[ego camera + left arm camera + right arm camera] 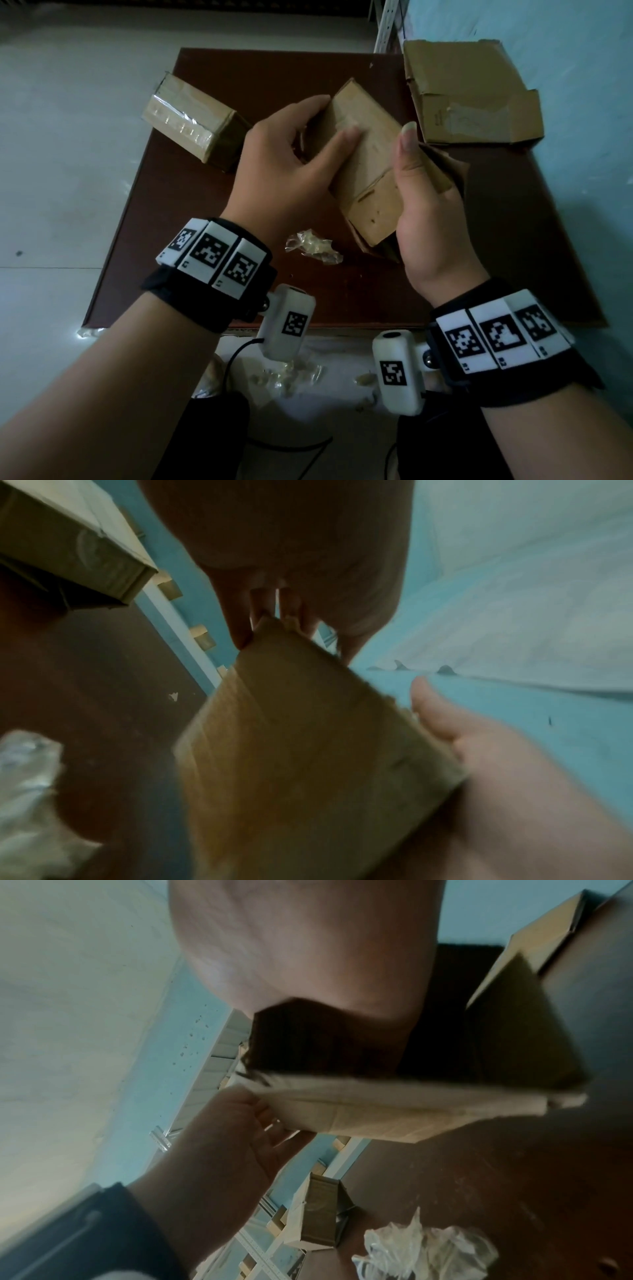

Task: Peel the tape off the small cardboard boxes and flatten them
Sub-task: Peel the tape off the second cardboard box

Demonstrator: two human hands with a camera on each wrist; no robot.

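Tape wad [313, 247] lies on the table [191, 274] near its front edge. Above it, both hands grip the box [368, 161] over the table centre: left hand [284, 168] at the far end, right hand [428, 219] at the near end. Taped box [191, 123] sits far left; flattened box [469, 92] far right.
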